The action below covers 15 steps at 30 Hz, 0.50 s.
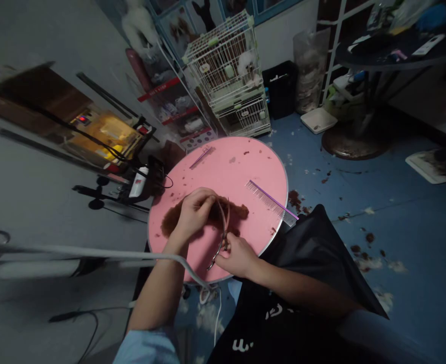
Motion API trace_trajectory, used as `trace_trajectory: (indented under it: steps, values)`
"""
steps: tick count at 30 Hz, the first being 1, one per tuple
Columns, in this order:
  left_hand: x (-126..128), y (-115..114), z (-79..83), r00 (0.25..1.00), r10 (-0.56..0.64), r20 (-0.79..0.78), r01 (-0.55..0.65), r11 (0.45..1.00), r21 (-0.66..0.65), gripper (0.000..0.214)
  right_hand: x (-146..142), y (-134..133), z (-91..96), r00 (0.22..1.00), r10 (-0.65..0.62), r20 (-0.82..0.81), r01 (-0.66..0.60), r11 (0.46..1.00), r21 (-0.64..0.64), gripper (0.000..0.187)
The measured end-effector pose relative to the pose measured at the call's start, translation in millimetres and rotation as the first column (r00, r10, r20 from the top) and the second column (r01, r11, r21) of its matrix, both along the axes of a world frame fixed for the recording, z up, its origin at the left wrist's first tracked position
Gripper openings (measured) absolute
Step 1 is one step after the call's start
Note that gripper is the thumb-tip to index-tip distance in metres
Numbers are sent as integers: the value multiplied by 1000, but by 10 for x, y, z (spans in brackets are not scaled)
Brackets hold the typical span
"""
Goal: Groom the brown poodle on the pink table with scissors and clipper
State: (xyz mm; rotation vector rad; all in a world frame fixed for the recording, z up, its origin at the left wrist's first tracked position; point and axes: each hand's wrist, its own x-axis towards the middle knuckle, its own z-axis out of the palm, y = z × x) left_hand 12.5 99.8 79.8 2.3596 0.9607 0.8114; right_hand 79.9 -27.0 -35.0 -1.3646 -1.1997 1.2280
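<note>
A brown furry animal [172, 220], seemingly a small dog, lies on the round pink table [226, 162], partly covered by my hands. My left hand [196, 210] is over its middle, thumb and fingers pinched together; what they pinch is hidden. In my right hand [238, 257] is a pair of scissors [226, 220], fingers closed around the handles. The slim blades are slightly parted and point away from me, their tips close to my left fingertips. To the right, a purple-backed comb [270, 198] reaches over the table's edge. Another small purple comb [201, 158] lies at the far side.
Brown hair clumps dot the tabletop and the blue floor [321, 202]. A grey bar [132, 254] crosses above my left forearm. White wire cages [226, 65] and a shelf [177, 96] stand behind. A dark round table [397, 58] is at the back right.
</note>
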Motion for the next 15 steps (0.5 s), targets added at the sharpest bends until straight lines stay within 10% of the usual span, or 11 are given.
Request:
trace_trajectory:
  steps: [15]
  values:
    - [66,34,-18,997,77,20,-76,996,-54,18,-63,30,-71,999,-48,1,48,999,12,21]
